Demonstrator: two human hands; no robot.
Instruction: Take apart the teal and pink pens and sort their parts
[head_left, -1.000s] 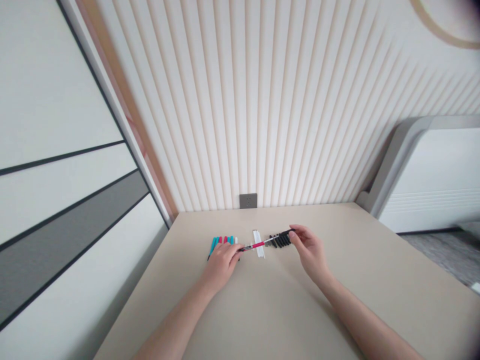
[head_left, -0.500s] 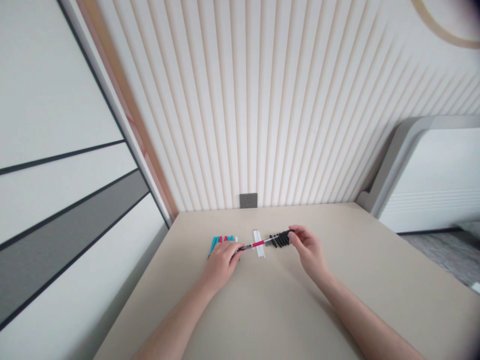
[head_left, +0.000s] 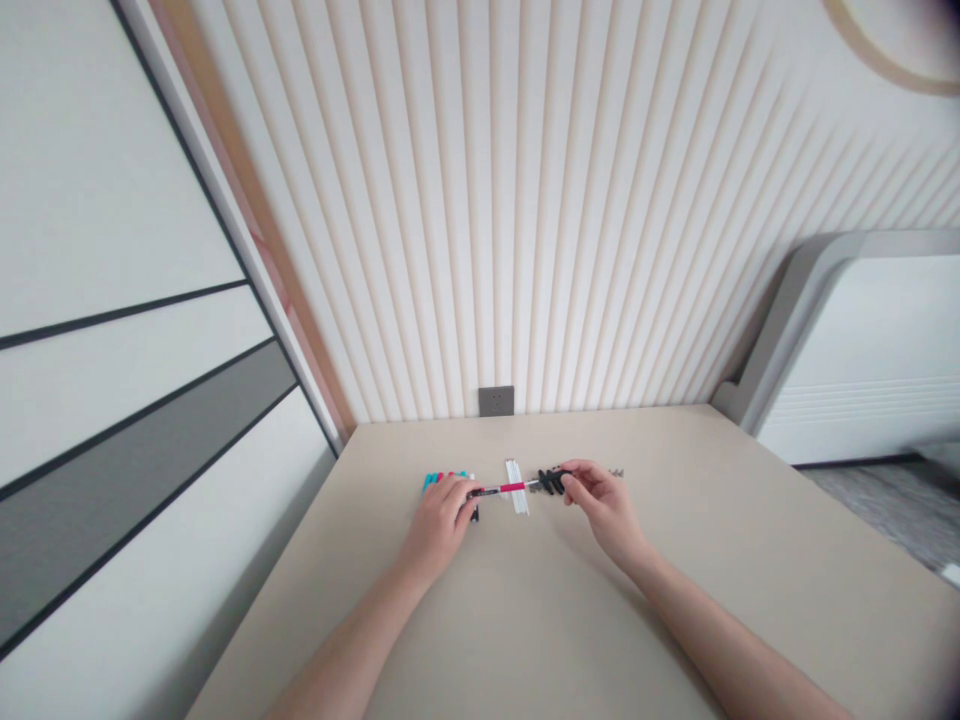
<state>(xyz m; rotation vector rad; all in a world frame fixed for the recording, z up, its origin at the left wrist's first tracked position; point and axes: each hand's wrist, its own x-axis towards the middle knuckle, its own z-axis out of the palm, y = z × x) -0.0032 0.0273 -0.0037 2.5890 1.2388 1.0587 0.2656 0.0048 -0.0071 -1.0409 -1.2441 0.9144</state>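
My left hand is closed on the dark end of a pen refill, a thin rod with a pink-red middle and a pale tip, held almost level above the table. My right hand pinches a black pen part in line with the refill's right end; whether they touch I cannot tell. Beneath and behind the left fingers lie blue and pink pen barrels, partly hidden. Several white sticks lie between the hands. Black pen parts lie in a row left of the right fingertips, some covered by that hand.
Small metallic pieces lie just beyond my right hand. The beige table meets a ribbed wall with a dark socket. A white cabinet stands at left, a padded grey-white headboard at right.
My right hand has moved left and slightly down with the black part, bringing the hands closer. The refill lies more level, and small metallic pieces now show beyond the right hand.
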